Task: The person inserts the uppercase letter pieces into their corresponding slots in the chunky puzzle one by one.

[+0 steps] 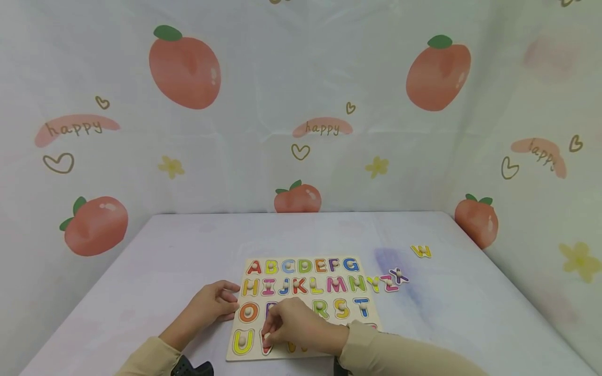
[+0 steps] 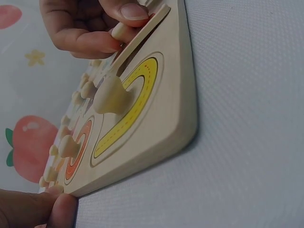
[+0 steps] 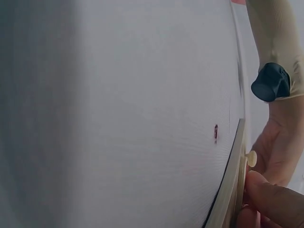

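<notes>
At the lower left of the wooden alphabet board (image 1: 308,359), my right hand (image 1: 301,324) pinches the knob of a red letter piece (image 1: 266,347), which looks like a V. In the left wrist view the right hand (image 2: 90,28) keeps this piece tilted above the board, beside the yellow letter U (image 2: 147,78). Fingertips of my left hand (image 1: 211,303) touch the board's left edge, near the red-orange O (image 1: 248,313). Part of the third and bottom rows is hidden behind the right hand.
A yellow Y piece (image 1: 373,283) lies by the board's right edge. Beside it are a pink Z piece (image 1: 389,283) and a purple X piece (image 1: 398,275), touching each other. Farther back lies a yellow W piece (image 1: 420,251). A printed curtain (image 1: 244,104) hangs behind the white table (image 1: 188,240).
</notes>
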`<state>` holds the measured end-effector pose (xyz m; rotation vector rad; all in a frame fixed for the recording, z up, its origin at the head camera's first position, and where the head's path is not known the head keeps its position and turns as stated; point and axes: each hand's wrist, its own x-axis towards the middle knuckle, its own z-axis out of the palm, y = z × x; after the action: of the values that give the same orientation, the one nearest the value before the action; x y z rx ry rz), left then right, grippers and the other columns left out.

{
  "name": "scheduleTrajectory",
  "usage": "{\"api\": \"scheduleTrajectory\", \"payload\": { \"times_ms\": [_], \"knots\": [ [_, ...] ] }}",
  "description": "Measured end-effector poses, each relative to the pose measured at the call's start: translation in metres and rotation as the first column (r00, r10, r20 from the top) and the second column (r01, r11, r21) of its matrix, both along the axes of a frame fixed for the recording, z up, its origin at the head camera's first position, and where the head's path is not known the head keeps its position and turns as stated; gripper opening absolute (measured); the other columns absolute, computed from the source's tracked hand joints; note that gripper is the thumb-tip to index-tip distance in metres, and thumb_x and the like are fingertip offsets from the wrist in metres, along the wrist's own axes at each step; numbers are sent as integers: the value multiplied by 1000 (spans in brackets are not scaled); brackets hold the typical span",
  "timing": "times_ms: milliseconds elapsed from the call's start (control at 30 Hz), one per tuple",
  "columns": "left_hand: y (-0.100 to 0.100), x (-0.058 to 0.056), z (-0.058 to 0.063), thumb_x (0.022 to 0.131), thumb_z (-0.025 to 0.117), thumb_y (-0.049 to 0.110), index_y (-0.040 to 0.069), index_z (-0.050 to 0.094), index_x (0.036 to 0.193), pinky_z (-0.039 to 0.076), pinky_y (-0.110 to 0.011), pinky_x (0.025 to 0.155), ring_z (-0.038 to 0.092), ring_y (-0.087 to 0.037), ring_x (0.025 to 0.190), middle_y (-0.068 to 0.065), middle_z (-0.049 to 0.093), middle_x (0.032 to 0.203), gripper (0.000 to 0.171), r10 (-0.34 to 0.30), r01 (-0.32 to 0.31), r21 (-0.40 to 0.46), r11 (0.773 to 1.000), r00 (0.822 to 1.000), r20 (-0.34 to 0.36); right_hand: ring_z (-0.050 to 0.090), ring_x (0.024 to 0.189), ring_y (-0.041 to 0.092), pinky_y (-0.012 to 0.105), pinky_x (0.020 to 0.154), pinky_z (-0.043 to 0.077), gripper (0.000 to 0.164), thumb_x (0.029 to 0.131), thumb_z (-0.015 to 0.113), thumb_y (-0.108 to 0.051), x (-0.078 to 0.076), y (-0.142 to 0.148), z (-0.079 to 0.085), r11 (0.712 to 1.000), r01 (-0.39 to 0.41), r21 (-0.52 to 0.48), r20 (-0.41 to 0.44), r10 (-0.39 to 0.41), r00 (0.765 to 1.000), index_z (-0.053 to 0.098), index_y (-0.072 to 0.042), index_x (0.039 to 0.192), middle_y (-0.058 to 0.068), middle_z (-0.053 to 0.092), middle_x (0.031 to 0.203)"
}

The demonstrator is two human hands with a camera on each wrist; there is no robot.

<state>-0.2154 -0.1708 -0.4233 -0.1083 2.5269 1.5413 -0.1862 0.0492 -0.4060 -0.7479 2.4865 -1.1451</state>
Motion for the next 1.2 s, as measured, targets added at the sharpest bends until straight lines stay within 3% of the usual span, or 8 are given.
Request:
{"api": "scheduleTrajectory", "payload": {
  "times_ms": [367,1200],
  "knots": [
    [-1,0,1,81,70,-6,-7,57,118,60,-30,62,61,-14,71,-11,60,89,39,-2,1,19,1000,1000,21,48,57,-3,12,54,41,16,73,83,-13,-1,-2,9,996,-23,90,18,22,1000,68,-17,70,-14,58,60],
    [-1,0,1,81,71,-4,-6,58,118,60,-30,62,63,-14,71,-10,61,89,39,1,-1,3,1000,1000,12,47,57,-1,13,54,39,17,73,84,-13,-6,-4,7,994,-36,107,27,34,999,67,-17,69,-12,57,60]
  ]
}}
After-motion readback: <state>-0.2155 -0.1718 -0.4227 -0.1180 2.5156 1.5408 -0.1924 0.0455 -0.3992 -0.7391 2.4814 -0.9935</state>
